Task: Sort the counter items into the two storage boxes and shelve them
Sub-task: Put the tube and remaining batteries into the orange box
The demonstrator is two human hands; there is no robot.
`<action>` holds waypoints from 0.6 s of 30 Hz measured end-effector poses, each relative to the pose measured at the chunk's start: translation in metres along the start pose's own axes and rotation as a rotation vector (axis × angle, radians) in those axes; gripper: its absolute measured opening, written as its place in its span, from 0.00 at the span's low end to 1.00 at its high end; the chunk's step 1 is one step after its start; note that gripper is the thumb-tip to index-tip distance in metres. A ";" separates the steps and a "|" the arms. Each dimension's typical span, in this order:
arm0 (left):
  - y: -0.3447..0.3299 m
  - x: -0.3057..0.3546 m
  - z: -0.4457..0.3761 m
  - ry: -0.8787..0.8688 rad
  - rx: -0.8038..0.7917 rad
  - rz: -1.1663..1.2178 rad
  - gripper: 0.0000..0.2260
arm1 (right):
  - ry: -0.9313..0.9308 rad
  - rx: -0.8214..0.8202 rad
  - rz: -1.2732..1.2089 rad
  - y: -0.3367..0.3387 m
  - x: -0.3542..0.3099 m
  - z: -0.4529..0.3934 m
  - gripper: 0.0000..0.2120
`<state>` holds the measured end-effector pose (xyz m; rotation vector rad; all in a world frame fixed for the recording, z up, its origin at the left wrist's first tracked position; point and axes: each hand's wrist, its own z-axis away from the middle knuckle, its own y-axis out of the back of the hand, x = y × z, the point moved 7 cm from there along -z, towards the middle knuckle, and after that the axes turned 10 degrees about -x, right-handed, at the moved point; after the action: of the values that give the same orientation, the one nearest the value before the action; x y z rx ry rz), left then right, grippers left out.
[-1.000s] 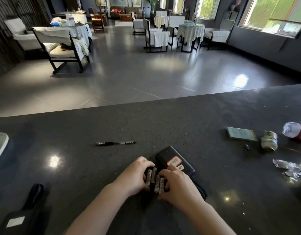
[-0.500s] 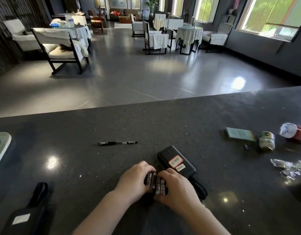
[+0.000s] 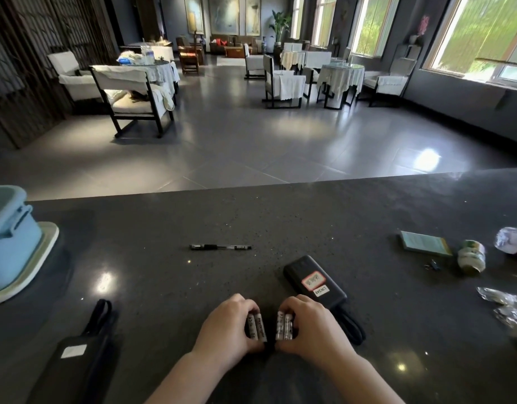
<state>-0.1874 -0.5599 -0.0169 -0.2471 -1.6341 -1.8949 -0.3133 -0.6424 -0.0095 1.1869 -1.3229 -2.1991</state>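
Both hands rest on the dark counter point(image 3: 280, 217) near its front edge. My left hand point(image 3: 226, 326) grips two grey batteries point(image 3: 257, 328), and my right hand point(image 3: 309, 326) grips two more batteries point(image 3: 284, 326). A narrow gap separates the two pairs. Just behind my right hand lies a black power bank point(image 3: 312, 277) with a red-and-white sticker and a black cable loop. A black pen point(image 3: 221, 246) lies further back in the middle. A light blue storage box point(image 3: 9, 243) stands on a pale lid at the far left.
A black pouch with a strap point(image 3: 73, 354) lies at the front left. To the right are a green card pack point(image 3: 425, 243), a small jar point(image 3: 470, 256), a toppled bottle point(image 3: 512, 240), a small clip point(image 3: 432, 265) and crumpled foil point(image 3: 506, 306). Beyond the counter's far edge is open floor.
The batteries were bunched together between both hands; now they are split into two pairs, one in each hand, and the hands have drawn slightly apart. The view tilted up, showing the blue box.
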 end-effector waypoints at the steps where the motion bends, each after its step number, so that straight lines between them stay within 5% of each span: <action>1: 0.001 -0.002 0.005 0.006 -0.001 0.007 0.21 | 0.004 0.006 0.005 -0.001 -0.002 0.001 0.22; 9: 0.038 -0.027 0.076 0.135 0.174 0.051 0.22 | 0.158 0.003 0.050 -0.002 -0.058 0.015 0.24; 18: 0.067 -0.118 0.254 0.526 0.389 0.097 0.20 | 0.491 -0.211 0.074 -0.078 -0.219 0.031 0.20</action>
<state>-0.1192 -0.2846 0.0331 0.3047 -1.5399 -1.3751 -0.1938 -0.4469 0.0402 1.4432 -0.8942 -1.7805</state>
